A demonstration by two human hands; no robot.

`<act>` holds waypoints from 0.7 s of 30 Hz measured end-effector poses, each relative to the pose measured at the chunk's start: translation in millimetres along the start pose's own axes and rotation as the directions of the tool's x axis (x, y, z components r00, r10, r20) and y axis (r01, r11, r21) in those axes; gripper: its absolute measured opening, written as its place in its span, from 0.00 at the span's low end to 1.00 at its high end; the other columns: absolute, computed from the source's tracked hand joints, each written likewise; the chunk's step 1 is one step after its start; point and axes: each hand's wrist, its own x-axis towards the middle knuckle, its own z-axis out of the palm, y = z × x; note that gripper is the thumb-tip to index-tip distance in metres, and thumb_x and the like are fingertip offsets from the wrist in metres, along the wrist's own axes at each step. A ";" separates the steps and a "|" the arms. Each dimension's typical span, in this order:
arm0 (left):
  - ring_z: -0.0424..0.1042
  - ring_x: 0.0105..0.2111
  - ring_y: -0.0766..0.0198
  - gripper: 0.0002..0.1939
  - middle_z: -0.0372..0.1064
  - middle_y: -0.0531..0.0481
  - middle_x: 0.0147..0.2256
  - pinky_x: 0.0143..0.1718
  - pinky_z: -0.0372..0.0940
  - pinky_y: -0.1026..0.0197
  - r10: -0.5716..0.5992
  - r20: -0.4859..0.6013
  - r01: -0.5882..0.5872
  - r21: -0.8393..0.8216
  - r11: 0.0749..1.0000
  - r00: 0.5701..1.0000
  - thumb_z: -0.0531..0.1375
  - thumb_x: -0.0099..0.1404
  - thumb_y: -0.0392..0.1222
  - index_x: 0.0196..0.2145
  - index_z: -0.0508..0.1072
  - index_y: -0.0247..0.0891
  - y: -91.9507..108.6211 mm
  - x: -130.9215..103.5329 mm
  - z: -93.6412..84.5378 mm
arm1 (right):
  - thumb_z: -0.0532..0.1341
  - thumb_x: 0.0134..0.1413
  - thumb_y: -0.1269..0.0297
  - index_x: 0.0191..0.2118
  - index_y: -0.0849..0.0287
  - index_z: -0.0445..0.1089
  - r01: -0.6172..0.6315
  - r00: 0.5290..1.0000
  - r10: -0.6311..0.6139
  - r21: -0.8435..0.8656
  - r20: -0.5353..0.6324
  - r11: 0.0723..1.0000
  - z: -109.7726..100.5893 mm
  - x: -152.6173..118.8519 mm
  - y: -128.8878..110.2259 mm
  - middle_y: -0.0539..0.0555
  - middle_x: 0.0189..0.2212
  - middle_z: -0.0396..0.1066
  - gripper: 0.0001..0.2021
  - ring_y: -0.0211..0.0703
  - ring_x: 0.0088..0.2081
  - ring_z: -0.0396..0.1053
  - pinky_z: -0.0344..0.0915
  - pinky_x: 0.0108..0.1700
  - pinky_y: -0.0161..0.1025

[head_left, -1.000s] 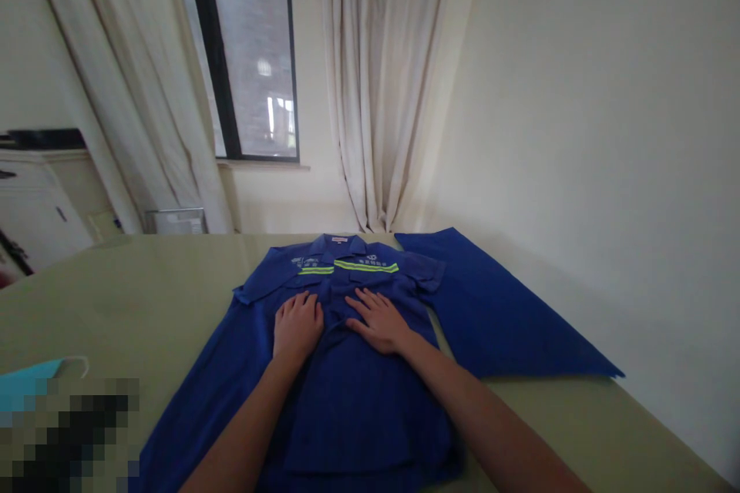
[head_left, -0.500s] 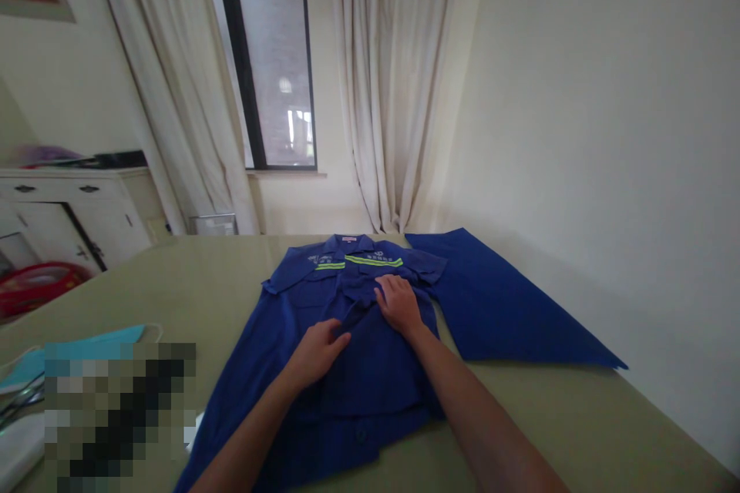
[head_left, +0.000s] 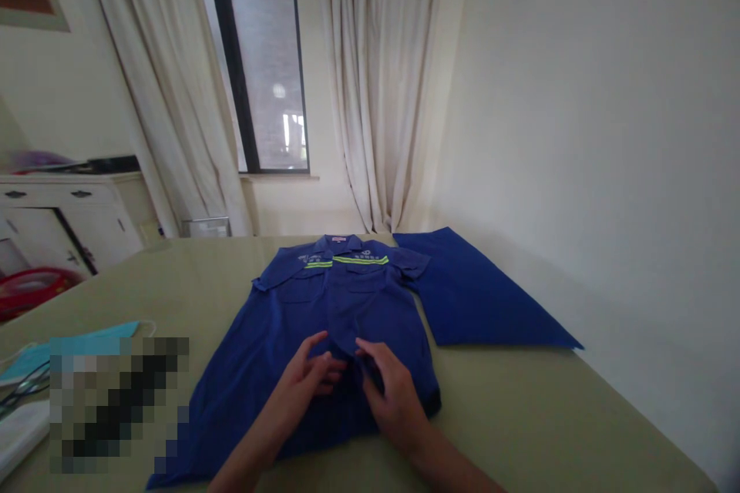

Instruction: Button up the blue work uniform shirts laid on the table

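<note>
A blue short-sleeved work shirt point(head_left: 294, 308) lies front up on the table, its collar at the far end and yellow-green stripes across the chest. My left hand point(head_left: 309, 373) is over the lower front of the shirt, with its fingers apart and slightly bent. Close beside it, my right hand point(head_left: 390, 385) pinches the shirt's front edge between thumb and fingers, and the cloth there is lifted a little. The lowest part of the shirt is partly hidden behind both hands and forearms.
A flat blue cloth point(head_left: 474, 300) lies right of the shirt, against the wall. On the left are a light-blue face mask point(head_left: 86, 343), a dark cable point(head_left: 26, 389), a white object point(head_left: 23, 431) and a blurred-out patch. The pale green table point(head_left: 520, 416) reaches the curtained window wall.
Both hands have come nearer to me, the right one down from the shirt's chest. The bunched middle of the shirt now lies flatter, and the view has shifted slightly.
</note>
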 end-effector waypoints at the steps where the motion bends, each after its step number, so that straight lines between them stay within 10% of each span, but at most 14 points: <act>1: 0.77 0.45 0.52 0.28 0.78 0.46 0.41 0.50 0.71 0.48 0.062 0.037 -0.067 0.156 0.985 0.997 0.64 0.63 0.57 0.57 0.70 0.45 -4.3 -7.8 -5.1 | 0.54 0.67 0.66 0.58 0.54 0.68 -0.067 0.996 0.069 0.045 -0.047 0.997 -2.9 0.3 2.3 0.57 0.48 0.73 0.17 0.48 0.51 0.70 0.66 0.55 0.43; 4: 0.66 0.61 0.43 0.28 0.70 0.46 0.59 0.66 0.56 0.39 0.148 0.203 -0.237 0.547 0.803 0.968 0.70 0.57 0.54 0.55 0.75 0.53 -22.0 -29.3 -19.0 | 0.56 0.68 0.59 0.44 0.54 0.74 -0.193 0.975 0.205 0.125 -0.092 0.973 -3.2 3.8 6.6 0.54 0.43 0.73 0.10 0.45 0.46 0.72 0.66 0.51 0.40; 9: 0.56 0.68 0.46 0.26 0.60 0.51 0.67 0.69 0.39 0.29 0.147 0.400 -0.406 0.702 0.585 0.904 0.63 0.65 0.47 0.60 0.69 0.60 -25.9 -26.1 -18.7 | 0.57 0.67 0.53 0.29 0.55 0.69 -0.277 0.960 0.277 0.020 -0.041 0.961 31.7 16.1 21.9 0.52 0.32 0.70 0.16 0.43 0.35 0.70 0.64 0.39 0.37; 15: 0.76 0.51 0.53 0.15 0.79 0.47 0.48 0.58 0.64 0.47 0.236 0.330 -0.406 0.754 0.516 0.914 0.55 0.67 0.35 0.45 0.79 0.46 3.4 42.8 -6.0 | 0.61 0.60 0.57 0.24 0.55 0.67 -0.400 0.913 0.384 -0.116 -0.140 0.909 61.3 62.7 49.4 0.54 0.27 0.73 0.14 0.47 0.32 0.71 0.62 0.36 0.38; 21: 0.74 0.53 0.54 0.14 0.78 0.47 0.50 0.63 0.58 0.45 0.391 0.161 -0.365 0.766 0.529 0.906 0.55 0.68 0.39 0.46 0.78 0.46 -21.1 61.0 -1.9 | 0.66 0.52 0.54 0.34 0.57 0.75 -0.325 0.909 0.349 0.137 -0.228 0.936 48.1 60.4 54.2 0.53 0.30 0.76 0.11 0.47 0.32 0.72 0.65 0.37 0.38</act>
